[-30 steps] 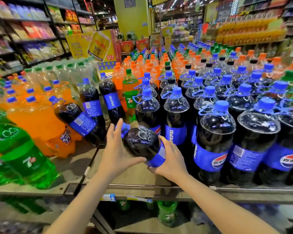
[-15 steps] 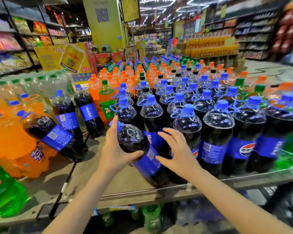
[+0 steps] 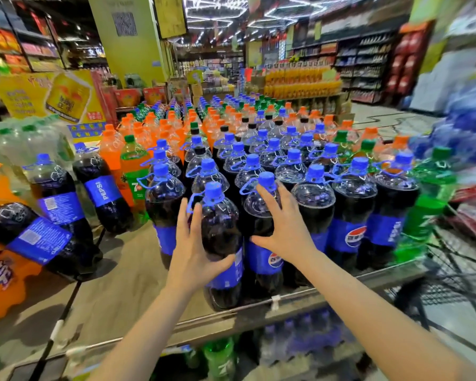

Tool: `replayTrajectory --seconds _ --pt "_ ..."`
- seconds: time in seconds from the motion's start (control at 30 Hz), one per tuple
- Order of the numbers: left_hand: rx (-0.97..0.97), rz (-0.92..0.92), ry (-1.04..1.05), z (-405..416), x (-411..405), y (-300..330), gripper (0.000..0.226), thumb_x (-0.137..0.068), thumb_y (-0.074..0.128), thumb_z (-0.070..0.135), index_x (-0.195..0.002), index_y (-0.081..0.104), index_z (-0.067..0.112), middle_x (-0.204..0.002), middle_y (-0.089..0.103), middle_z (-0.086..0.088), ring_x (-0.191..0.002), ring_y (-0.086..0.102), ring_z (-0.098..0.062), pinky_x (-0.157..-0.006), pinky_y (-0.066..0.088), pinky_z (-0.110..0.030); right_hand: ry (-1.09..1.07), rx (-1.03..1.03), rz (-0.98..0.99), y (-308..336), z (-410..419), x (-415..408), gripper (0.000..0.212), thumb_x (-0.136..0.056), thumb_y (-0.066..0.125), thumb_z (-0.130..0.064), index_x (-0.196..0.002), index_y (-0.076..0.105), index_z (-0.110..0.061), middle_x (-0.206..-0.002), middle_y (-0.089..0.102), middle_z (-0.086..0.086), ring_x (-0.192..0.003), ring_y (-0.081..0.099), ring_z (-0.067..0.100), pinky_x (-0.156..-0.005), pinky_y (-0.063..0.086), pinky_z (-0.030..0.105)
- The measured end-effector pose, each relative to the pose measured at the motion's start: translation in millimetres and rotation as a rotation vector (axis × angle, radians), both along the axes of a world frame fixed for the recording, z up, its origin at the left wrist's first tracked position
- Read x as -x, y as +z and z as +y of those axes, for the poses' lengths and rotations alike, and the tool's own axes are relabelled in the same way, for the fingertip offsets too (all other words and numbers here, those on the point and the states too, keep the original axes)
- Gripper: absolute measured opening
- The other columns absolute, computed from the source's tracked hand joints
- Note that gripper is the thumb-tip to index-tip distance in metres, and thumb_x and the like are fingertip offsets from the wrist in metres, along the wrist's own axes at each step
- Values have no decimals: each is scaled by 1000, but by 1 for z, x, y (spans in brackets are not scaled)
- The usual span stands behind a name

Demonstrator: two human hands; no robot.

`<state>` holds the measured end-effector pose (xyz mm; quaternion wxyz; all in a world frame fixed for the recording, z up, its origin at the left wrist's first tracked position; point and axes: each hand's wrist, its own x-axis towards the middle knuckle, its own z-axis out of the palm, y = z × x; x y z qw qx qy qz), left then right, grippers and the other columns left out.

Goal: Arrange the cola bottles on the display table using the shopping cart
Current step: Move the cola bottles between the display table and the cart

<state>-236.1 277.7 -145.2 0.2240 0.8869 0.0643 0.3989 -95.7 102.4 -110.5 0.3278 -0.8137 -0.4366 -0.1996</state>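
Note:
A big cola bottle (image 3: 222, 237) with a blue cap and blue label stands upright at the front edge of the wooden display table (image 3: 127, 281). My left hand (image 3: 195, 248) is wrapped around its left side. My right hand (image 3: 282, 224) rests with spread fingers on the neighbouring cola bottle (image 3: 261, 259), fingertips near its cap. Rows of matching cola bottles (image 3: 313, 193) fill the table behind and to the right. The wire shopping cart (image 3: 451, 287) is at the right edge, blurred.
A cola bottle (image 3: 33, 237) lies tipped over at the left beside orange soda bottles (image 3: 3, 273); two more cola bottles (image 3: 99, 193) lean behind it. Green bottles (image 3: 426, 210) stand at the right end. Bare tabletop lies left of the held bottle. More bottles sit under the table.
The tilted cola bottle has been stood upright at the table's front edge. My right hand left it and moved onto the bottle beside it. The view has swung to the right.

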Motion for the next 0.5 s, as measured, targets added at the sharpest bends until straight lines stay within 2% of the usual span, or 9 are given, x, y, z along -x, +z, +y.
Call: replayTrajectory --seconds 0.1,0.13,0.23,0.27,0.4,0.5 --pt "99 53 15 -3 5 -49 158 -47 98 36 -151 -20 41 -163 -6 -16 -151 -7 -13 -112 29 -47 0 -73 4 -8 2 -1 106 -65 85 -38 -149 20 -37 -158 7 9 -145 7 22 -114 13 33" --pt "142 62 -2 -5 6 -62 158 -48 98 33 -148 -25 45 -163 -10 -9 -151 -6 -15 -115 28 -51 2 -94 10 -11 3 -1 104 -67 84 -37 -149 21 -36 -158 7 8 -145 6 22 -114 15 35" --pt "231 61 -77 0 2 -77 157 -52 97 22 -141 -28 56 -157 -18 31 -151 4 -16 -118 26 -52 8 -148 24 -19 7 -3 98 -69 82 -34 -149 24 -34 -157 6 7 -146 2 20 -116 19 41" --pt "227 64 -88 4 0 -79 157 -52 97 22 -142 -27 56 -156 -17 34 -151 6 -18 -118 24 -52 8 -169 25 -21 8 -3 98 -69 82 -32 -149 26 -33 -157 6 7 -146 2 19 -116 22 44" --pt "254 87 -104 16 -11 -85 156 -52 96 25 -144 -28 51 -162 -8 13 -151 9 -27 -116 23 -61 1 -237 9 -27 11 -6 95 -67 82 -32 -147 31 -30 -156 11 8 -144 4 13 -116 24 45" --pt "251 106 -100 18 -15 -81 158 -50 98 23 -144 -27 52 -162 -2 5 -151 11 -27 -117 24 -59 -3 -235 -4 -30 12 -7 95 -67 83 -33 -146 30 -32 -156 12 10 -145 6 16 -115 24 44"
